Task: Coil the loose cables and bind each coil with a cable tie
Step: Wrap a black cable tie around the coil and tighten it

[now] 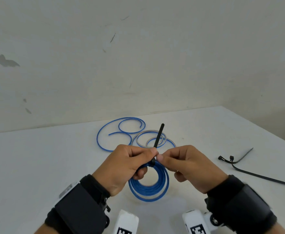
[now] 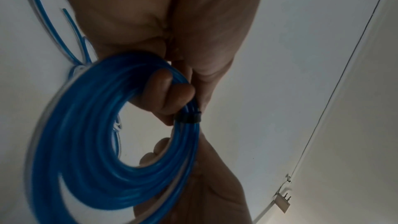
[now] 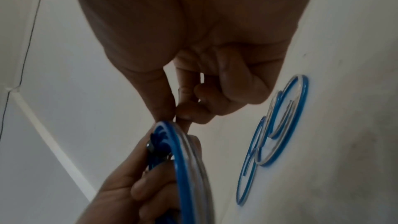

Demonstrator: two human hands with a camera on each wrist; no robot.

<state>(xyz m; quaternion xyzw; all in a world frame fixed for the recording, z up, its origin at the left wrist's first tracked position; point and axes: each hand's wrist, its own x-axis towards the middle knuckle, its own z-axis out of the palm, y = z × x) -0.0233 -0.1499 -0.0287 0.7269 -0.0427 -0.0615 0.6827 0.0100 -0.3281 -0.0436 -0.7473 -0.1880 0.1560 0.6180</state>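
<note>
A coil of blue cable [image 1: 149, 186] [image 2: 86, 142] [image 3: 189, 168] hangs above the white table [image 1: 37, 166] between my hands. A black cable tie [image 1: 158, 137] [image 2: 188, 117] is wrapped round its top, its tail sticking up and away. My left hand [image 1: 126, 164] [image 2: 170, 91] grips the coil just beside the tie's loop. My right hand [image 1: 182, 164] [image 3: 185, 108] pinches the tie's strap between thumb and forefinger, right above the coil. Loose blue cables [image 1: 121, 132] [image 3: 275, 134] lie curled on the table behind.
Spare black cable ties [image 1: 244, 166] lie on the table at the right, near its right edge. A plain wall [image 1: 138, 48] rises directly behind the table.
</note>
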